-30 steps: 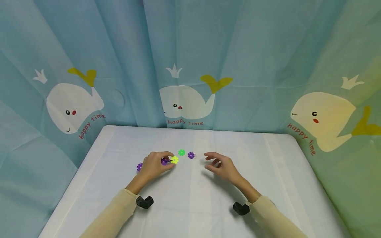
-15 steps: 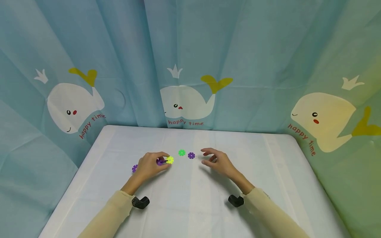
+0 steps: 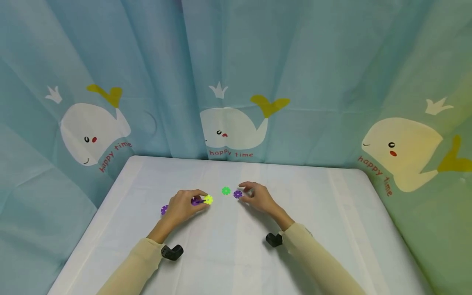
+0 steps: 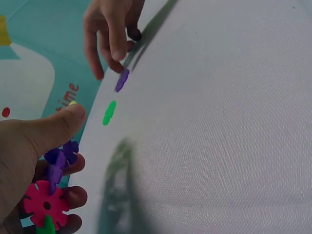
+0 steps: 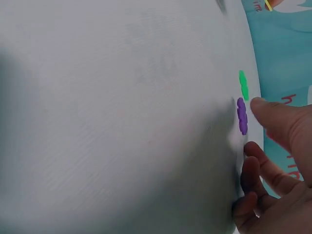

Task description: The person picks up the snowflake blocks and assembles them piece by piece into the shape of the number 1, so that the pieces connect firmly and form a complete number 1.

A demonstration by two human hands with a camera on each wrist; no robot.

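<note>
Pale blue-green curtain (image 3: 317,61) hangs behind and along both sides, printed with white whales (image 3: 400,147), small white crowns (image 3: 219,90) and the red words "happy time" (image 3: 231,153). Up against it stands a table (image 3: 228,254) under a white cover, with faint lighter bands running down it and the shadows of both arms across it.

Near the middle of the table, toward its far side, two notched discs lie flat: a green disc (image 3: 226,191) and, just to its right, a purple disc (image 3: 237,194), with a small gap between them.

The right hand (image 3: 261,198) is at the purple disc, thumb and fingers spread apart on either side of it and gripping nothing; whether the thumb touches the rim cannot be told.

The left hand (image 3: 183,205) holds a group of similar pieces. A yellow disc (image 3: 208,199) is pinched at the fingertips, with purple pieces (image 4: 57,170), a pink disc (image 4: 46,204) and a green piece (image 4: 46,226) within the palm and fingers. Another purple piece (image 3: 164,210) shows past the back of that hand, which blocks the view of how it connects.

Green lies between the left hand and the purple disc. Cream sleeves (image 3: 130,268) and black wrist devices (image 3: 172,253) fill the near side.
</note>
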